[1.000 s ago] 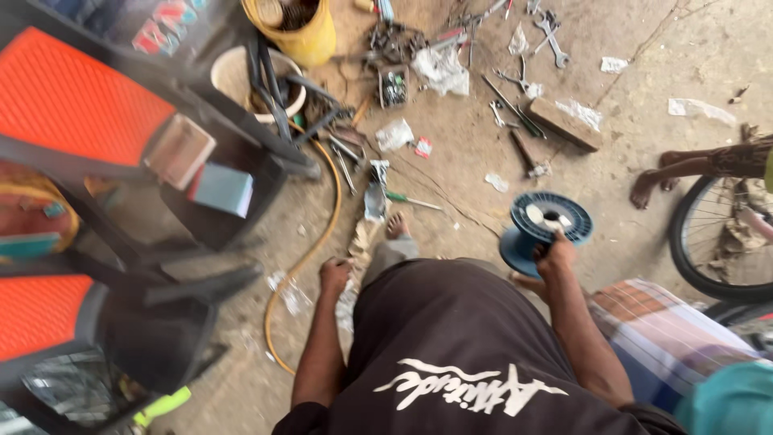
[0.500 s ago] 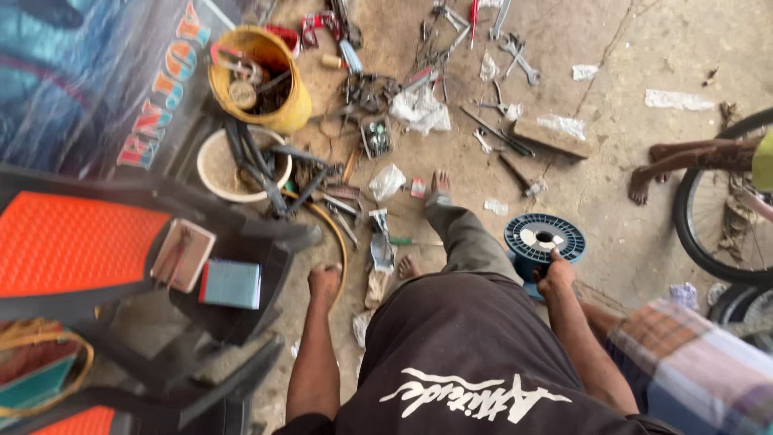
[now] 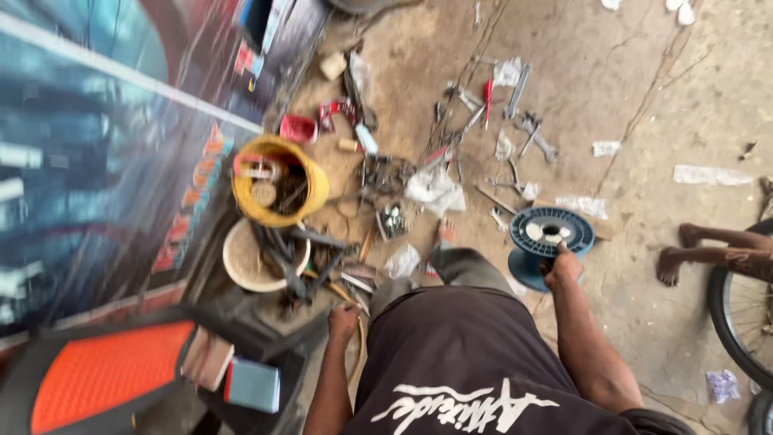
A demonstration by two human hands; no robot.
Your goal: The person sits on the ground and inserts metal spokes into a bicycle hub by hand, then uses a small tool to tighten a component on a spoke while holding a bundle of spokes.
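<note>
- We see the right hand (image 3: 561, 267) resting on the near rim of a blue spool (image 3: 551, 235) that lies flat on the concrete floor (image 3: 644, 89); its fingers (image 3: 559, 251) curl over the rim, as if to steady the reel so that it does not roll or turn.
- The spool sits right under those fingers, its pale hub just beyond them, and lying flat keeps the opening facing up.
- The left hand (image 3: 343, 322) hangs low on the other side of the body, fingers folded narrow near a thin yellowish hoop (image 3: 357, 354); we cannot tell whether it truly grips it.
- Between the two hands a bent leg in grey reaches forward, which suggests a crouched or seated stance over the work.
- Beyond the right fingers lie spanners (image 3: 533, 133), a red-handled screwdriver (image 3: 487, 95) and crumpled clear plastic bags (image 3: 435, 189), spread out flat, likely for easy reach.
- Beyond the left fingers stand a yellow bucket (image 3: 278, 181) of metal parts and a pale round basin (image 3: 262, 258) holding dark bars.
- Nearer than the left fingers, an orange-seated chair (image 3: 105, 374) carries a small light-blue box (image 3: 253, 385) and a brownish packet (image 3: 207, 361).
- Far left, a large blue banner (image 3: 97, 161) with orange lettering leans beside the buckets.
- To the far right of the right fingers, another person's bare feet (image 3: 684, 250) and a bicycle wheel (image 3: 741, 314) show.
</note>
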